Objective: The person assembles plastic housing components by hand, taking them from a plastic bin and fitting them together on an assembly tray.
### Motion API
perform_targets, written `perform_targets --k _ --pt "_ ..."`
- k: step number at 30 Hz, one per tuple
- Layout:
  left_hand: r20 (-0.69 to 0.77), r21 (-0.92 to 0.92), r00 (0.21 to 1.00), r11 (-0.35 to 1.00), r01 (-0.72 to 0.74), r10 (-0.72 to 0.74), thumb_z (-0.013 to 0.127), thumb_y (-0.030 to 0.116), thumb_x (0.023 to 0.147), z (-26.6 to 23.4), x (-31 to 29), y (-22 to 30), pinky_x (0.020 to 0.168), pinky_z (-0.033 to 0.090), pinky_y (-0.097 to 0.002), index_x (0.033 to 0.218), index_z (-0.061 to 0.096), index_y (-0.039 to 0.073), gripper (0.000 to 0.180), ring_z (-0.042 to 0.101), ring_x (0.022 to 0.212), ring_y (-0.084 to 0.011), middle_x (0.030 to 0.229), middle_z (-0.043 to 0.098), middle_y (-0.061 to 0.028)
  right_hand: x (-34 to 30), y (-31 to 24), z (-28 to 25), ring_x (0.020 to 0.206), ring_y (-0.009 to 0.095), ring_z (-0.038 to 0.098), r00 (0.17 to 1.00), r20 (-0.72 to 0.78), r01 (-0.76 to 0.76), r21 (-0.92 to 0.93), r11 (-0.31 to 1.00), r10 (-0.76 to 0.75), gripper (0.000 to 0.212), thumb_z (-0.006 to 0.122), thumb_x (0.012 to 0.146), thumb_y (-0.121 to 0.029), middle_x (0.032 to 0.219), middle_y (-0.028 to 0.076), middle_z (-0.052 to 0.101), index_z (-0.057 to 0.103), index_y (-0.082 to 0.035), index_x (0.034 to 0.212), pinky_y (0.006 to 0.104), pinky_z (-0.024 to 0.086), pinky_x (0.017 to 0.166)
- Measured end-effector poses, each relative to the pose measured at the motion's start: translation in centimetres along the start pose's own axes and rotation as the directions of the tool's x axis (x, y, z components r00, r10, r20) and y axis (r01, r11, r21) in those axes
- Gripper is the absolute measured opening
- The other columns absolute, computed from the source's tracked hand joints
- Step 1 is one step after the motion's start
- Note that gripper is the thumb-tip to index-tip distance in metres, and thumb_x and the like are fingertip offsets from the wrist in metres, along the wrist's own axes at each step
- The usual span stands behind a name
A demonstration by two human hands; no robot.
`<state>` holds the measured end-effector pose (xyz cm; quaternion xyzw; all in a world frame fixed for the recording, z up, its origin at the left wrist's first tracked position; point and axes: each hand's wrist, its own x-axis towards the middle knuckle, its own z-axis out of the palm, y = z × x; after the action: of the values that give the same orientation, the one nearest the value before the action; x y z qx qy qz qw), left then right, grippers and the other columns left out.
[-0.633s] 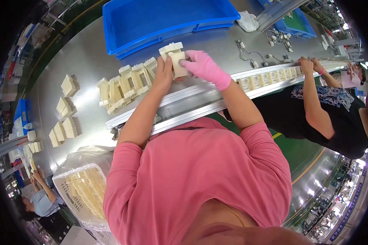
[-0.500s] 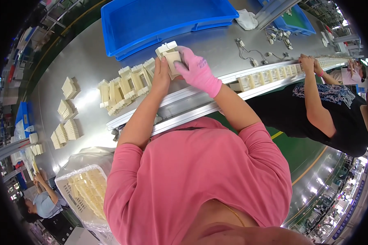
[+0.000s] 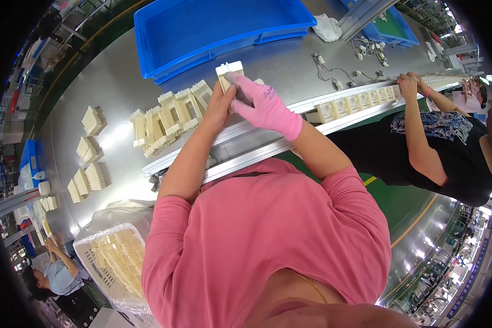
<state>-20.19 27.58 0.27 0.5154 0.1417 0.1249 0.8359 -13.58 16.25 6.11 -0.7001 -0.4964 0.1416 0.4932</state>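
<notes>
Both hands meet above the metal rail, around a cream plastic housing (image 3: 229,68) whose far end sticks out past the fingers. My bare left hand (image 3: 220,108) is closed on its left side. From the right, my right hand (image 3: 263,105), in a pink glove, pinches the same piece with thumb and fingers. Those fingers hide the middle of the housing. Just left of my hands, several cream plastic frames (image 3: 171,113) stand leaning together in a row. A bit of another cream part (image 3: 259,81) shows behind the glove.
A blue tray (image 3: 202,56) sits at the back. Cream ribbed parts (image 3: 95,176) lie on the table's left, above a lined white basket (image 3: 95,261). Cream housings (image 3: 358,103) line the rail (image 3: 238,150) toward a co-worker at right. Wired connectors (image 3: 338,85) lie beyond.
My hands have shifted slightly right with the housing. The flat cream face seen between them earlier is now covered, and my gloved fingers have moved onto the top of the piece.
</notes>
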Motion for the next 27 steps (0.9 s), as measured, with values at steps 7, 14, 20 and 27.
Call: perform_targets --k 7,14,20,27 --pt "0.128 -0.054 0.977 0.983 0.178 -0.17 0.049 0.024 0.086 0.9 -1.0 2.1 0.045 0.049 -0.0316 0.113 0.035 0.004 0.037 0.061 0.072 -0.0246 0.092 0.054 -0.0163 0.4 0.7 -3.3 0.085 0.018 0.053 0.939 -0.272 0.154 -0.216 0.964 -0.211 0.043 0.053 0.073 -0.006 0.095 0.01 0.055 0.046 -0.007 0.116 0.0263 0.044 0.066" --pt "0.537 0.497 0.667 0.832 0.246 -0.517 0.057 0.02 0.079 0.0 -0.9 3.8 0.078 0.046 -0.0339 0.11 0.046 -0.001 0.039 0.059 0.087 -0.0237 0.086 0.059 -0.0112 -0.8 -1.1 -5.9 0.089 0.025 0.052 0.909 0.416 -0.05 0.143 0.988 -0.014 0.028 0.058 0.071 -0.022 0.097 0.012 0.053 0.057 -0.005 0.093 0.0337 0.041 0.077" --pt "0.144 0.988 0.99 0.064 -0.144 0.008 0.061 0.026 0.073 -7.0 5.1 2.3 0.08 0.04 -0.0406 0.106 0.05 0.006 0.04 0.05 0.099 -0.028 0.107 0.051 -0.013 -4.9 1.6 -6.1 0.091 0.028 0.051 0.874 0.086 -0.276 -0.723 0.633 0.479 0.03 0.058 0.071 -0.029 0.095 0.011 0.054 0.056 -0.007 0.091 0.0369 0.039 0.078" --pt "-0.021 0.978 0.986 -0.207 -0.013 -0.162 0.059 0.013 0.066 -11.4 8.2 0.0 0.077 0.037 -0.0438 0.094 0.053 0.008 0.03 0.051 0.095 -0.0287 0.105 0.051 -0.0123 -2.7 5.3 -6.4 0.094 0.027 0.05 0.939 0.07 -0.193 -0.704 0.684 0.337 0.029 0.052 0.072 -0.03 0.093 0.012 0.053 0.053 -0.007 0.089 0.0385 0.038 0.082"
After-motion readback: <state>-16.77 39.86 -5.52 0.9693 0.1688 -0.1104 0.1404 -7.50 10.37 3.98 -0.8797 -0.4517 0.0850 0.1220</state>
